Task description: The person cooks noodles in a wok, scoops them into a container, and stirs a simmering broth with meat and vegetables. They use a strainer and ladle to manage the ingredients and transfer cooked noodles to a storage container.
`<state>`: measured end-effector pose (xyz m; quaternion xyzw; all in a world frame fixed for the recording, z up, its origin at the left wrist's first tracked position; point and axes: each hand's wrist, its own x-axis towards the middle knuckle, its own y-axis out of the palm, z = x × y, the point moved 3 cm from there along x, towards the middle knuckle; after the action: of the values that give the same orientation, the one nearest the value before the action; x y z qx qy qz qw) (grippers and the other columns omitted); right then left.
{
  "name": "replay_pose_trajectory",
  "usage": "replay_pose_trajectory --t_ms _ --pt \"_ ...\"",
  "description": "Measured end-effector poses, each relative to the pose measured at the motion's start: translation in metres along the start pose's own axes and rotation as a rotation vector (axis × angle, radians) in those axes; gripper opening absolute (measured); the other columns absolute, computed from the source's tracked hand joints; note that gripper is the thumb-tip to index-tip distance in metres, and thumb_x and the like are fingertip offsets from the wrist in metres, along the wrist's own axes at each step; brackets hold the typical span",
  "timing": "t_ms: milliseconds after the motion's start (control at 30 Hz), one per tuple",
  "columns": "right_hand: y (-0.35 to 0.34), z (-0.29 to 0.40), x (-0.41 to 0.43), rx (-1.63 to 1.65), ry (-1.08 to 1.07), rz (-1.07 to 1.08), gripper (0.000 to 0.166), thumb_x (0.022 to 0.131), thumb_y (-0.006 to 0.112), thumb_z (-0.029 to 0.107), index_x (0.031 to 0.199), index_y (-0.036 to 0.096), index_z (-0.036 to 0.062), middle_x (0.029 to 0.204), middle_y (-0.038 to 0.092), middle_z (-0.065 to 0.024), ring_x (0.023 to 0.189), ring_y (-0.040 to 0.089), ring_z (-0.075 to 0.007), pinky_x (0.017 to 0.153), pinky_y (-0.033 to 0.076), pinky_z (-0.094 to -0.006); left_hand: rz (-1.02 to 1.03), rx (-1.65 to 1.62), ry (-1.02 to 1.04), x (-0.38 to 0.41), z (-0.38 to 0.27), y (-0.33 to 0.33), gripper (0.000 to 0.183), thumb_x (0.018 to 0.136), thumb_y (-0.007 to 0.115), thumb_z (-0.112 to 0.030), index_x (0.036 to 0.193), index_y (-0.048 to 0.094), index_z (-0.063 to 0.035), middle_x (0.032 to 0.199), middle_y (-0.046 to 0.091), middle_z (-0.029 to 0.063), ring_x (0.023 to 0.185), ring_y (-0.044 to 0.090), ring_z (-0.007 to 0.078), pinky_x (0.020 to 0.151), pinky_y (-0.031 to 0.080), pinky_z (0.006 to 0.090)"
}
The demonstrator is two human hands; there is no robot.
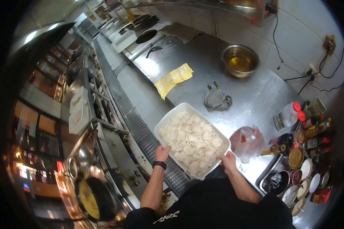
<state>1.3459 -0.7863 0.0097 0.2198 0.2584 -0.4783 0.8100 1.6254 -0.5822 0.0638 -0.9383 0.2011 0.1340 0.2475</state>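
Observation:
A white plastic tub (164,118) full of pale, thin slices of food (193,140) is held in front of my body, beside the steel counter's edge. My left hand (162,153) grips its left rim, with a dark band on the wrist. On the opposite side, my right hand (228,161) grips the rim near the lower right corner. Beyond the tub, a crumpled grey cloth (218,100) lies on the counter next to green-and-black handles (213,85). A yellow cloth or sheet (175,79) hangs partly over the counter edge. A plastic bag with reddish contents (248,141) sits right of the tub.
A steel bowl of yellow liquid (240,60) stands at the back of the steel counter (186,57). Bottles (315,128) and seasoning containers (306,169) crowd the right. To the left, past a metal floor grating (137,128), a wok with yellow contents (89,199) sits on the cooking range.

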Motion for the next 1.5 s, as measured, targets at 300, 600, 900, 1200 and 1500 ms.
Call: replay_pose_trajectory --t_ms 300,600,900,1200,1500 --pt "0.14 0.09 0.098 0.486 0.125 -0.169 0.031 0.087 0.053 0.002 0.116 0.043 0.0045 0.108 0.057 -0.0137 0.088 0.064 -0.0259 0.065 0.058 -0.0351 0.433 0.283 0.405 0.341 -0.107 0.139 0.028 0.082 0.058 -0.029 0.078 0.059 -0.0007 0.067 0.061 0.0107 0.064 0.057 0.0274 0.06 0.043 0.0374" --pt "0.273 0.176 0.285 0.764 -0.143 -0.464 0.026 0.09 0.05 0.008 0.114 0.049 0.0 0.107 0.056 -0.012 0.095 0.057 -0.0218 0.073 0.053 -0.0327 0.605 0.958 1.256 0.529 -0.217 0.147 0.041 0.081 0.061 -0.028 0.12 0.057 -0.0169 0.136 0.045 0.0135 0.126 0.039 0.0365 0.104 0.029 0.0468" --pt "0.358 0.248 0.334 -0.047 -0.293 -0.616 0.033 0.081 0.059 0.025 0.107 0.061 0.0041 0.078 0.065 -0.0139 0.067 0.064 -0.0248 0.063 0.051 -0.035 0.943 1.231 1.386 0.574 -0.183 0.075 0.039 0.07 0.073 -0.026 0.1 0.056 -0.008 0.098 0.057 0.0134 0.095 0.055 0.0311 0.08 0.039 0.0476" --pt "0.515 0.167 0.164 0.7 -0.172 -0.833 0.031 0.093 0.05 0.034 0.098 0.056 0.0044 0.081 0.058 -0.0023 0.079 0.058 -0.0111 0.068 0.049 -0.0266 2.057 0.445 0.286 0.45 -0.241 0.09 0.033 0.08 0.057 -0.006 0.112 0.053 0.0016 0.098 0.061 0.0094 0.09 0.059 0.0171 0.078 0.047 0.0286" --pt "0.616 0.139 0.09 0.993 -0.588 -1.154 0.031 0.099 0.039 0.03 0.113 0.053 0.0063 0.094 0.056 0.001 0.084 0.053 -0.0092 0.073 0.045 -0.0251 2.861 0.17 0.621 0.324 -0.226 0.003 0.049 0.084 0.062 -0.017 0.126 0.042 -0.0007 0.13 0.045 0.01 0.115 0.046 0.0197 0.098 0.037 0.0327"
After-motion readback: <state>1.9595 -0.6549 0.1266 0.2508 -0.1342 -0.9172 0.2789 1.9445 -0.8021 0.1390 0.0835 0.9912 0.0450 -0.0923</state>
